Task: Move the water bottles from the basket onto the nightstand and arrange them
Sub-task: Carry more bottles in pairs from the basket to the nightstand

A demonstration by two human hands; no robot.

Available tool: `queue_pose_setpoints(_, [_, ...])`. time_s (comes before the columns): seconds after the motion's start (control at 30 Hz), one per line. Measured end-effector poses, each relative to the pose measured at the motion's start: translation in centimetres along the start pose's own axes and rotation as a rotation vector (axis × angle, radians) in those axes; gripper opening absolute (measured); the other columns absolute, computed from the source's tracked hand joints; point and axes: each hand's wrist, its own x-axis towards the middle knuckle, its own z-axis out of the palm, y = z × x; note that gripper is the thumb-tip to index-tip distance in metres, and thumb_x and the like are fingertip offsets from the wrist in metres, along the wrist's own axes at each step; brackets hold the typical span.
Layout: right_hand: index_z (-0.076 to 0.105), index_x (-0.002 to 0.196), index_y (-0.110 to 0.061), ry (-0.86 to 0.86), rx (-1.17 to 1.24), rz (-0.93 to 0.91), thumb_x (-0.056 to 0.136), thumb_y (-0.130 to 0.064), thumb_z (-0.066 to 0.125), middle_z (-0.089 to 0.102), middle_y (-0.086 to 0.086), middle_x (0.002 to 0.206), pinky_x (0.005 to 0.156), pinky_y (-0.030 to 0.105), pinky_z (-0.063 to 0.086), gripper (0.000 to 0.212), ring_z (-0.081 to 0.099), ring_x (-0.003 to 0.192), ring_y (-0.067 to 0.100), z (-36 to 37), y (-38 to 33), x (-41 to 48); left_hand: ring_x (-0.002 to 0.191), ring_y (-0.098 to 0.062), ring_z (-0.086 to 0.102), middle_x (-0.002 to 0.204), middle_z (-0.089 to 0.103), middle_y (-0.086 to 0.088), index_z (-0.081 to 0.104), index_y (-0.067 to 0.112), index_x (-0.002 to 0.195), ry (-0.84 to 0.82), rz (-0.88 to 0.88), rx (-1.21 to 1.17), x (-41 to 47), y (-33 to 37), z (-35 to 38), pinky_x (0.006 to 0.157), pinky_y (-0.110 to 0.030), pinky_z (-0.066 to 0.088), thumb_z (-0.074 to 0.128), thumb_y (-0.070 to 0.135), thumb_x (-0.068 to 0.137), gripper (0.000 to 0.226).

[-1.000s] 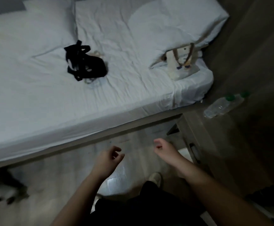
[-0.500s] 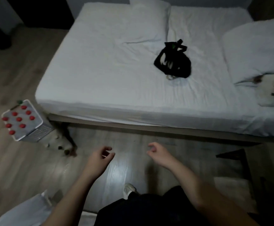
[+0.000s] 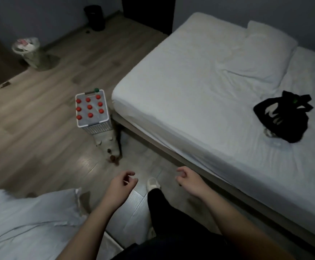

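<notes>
My left hand (image 3: 122, 186) hangs over the floor (image 3: 40, 113) low in the view. Its grip is slack, the fingers loosely curled with nothing in them. My right hand (image 3: 189, 182) hangs beside it, apart from it, with the same slack and empty grip, close to the long side edge of the bed (image 3: 190, 94). Between the two hands, one pale shoe (image 3: 153, 183) is planted on the floor.

The water bottles (image 3: 89, 106) are all in the white basket (image 3: 98, 128). It stands well ahead of my hands, just beside the corner of the bed at the end away from the pillow (image 3: 261, 53). Nine red caps show from above in three rows of three, and one green cap (image 3: 96, 89) sits at the basket's far rim. Just below the basket is a pale, blurred shape I cannot make out.

A black bag (image 3: 282, 119) lies on the sheet towards the right edge of the bed. A lined waste bin (image 3: 31, 53) stands on the floor near the far left wall, and a dark bin (image 3: 94, 17) is in the far corner. White bedding (image 3: 21, 226) fills the lower left corner.
</notes>
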Motion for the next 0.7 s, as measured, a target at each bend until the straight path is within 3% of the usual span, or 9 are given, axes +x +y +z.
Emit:
queue_pose_setpoints(0.2, [0.055, 0.120, -0.017, -0.058, -0.053, -0.033, 0.084, -0.024, 0.059, 0.060, 0.002, 0.092, 0.087, 0.032, 0.046, 0.037, 0.061, 0.089, 0.021, 0.4, -5.7, 9.1, 0.070, -0.016, 0.057, 0.074, 0.059, 0.002, 0.062, 0.021, 0.094, 0.101, -0.036, -0.024, 8.1, 0.0, -4.3, 0.067, -0.026, 0.045, 0.064, 0.019, 0.084, 0.010])
queue_pose_setpoints(0.37, [0.055, 0.122, -0.014, -0.148, -0.135, -0.065, 0.085, -0.024, 0.058, 0.055, -0.008, 0.080, 0.082, 0.032, 0.047, 0.038, 0.058, 0.082, 0.018, -0.2, -11.9, 16.8, 0.068, -0.020, 0.057, 0.072, 0.060, 0.000, 0.062, 0.022, 0.091, 0.126, -0.139, -0.043, 14.5, 0.3, -8.7, 0.070, -0.034, 0.048, 0.066, 0.027, 0.080, 0.013])
queue_pose_setpoints(0.43, [0.054, 0.123, -0.015, -0.184, -0.146, -0.090, 0.086, -0.023, 0.057, 0.058, -0.004, 0.087, 0.078, 0.029, 0.046, 0.038, 0.058, 0.081, 0.016, -0.6, -15.2, 19.2, 0.067, -0.020, 0.058, 0.071, 0.062, 0.001, 0.062, 0.027, 0.086, 0.172, -0.164, -0.053, 16.5, 0.4, -10.5, 0.070, -0.035, 0.049, 0.066, 0.031, 0.077, 0.010])
queue_pose_setpoints(0.57, [0.054, 0.124, -0.014, -0.246, -0.223, -0.186, 0.089, -0.020, 0.055, 0.059, 0.003, 0.096, 0.074, 0.022, 0.038, 0.036, 0.054, 0.083, 0.015, -1.0, -21.5, 23.9, 0.063, -0.017, 0.054, 0.066, 0.058, 0.002, 0.061, 0.024, 0.082, 0.259, -0.215, -0.068, 20.0, 0.3, -13.0, 0.062, -0.021, 0.043, 0.066, 0.018, 0.084, 0.009])
queue_pose_setpoints(0.7, [0.057, 0.122, -0.008, -0.229, -0.285, -0.259, 0.088, -0.015, 0.055, 0.065, 0.016, 0.107, 0.077, 0.019, 0.035, 0.035, 0.053, 0.086, 0.017, -0.5, -26.2, 27.1, 0.068, -0.020, 0.057, 0.073, 0.060, -0.002, 0.064, 0.016, 0.094, 0.317, -0.292, -0.112, 23.1, -0.1, -14.7, 0.069, -0.028, 0.045, 0.065, 0.016, 0.084, 0.010])
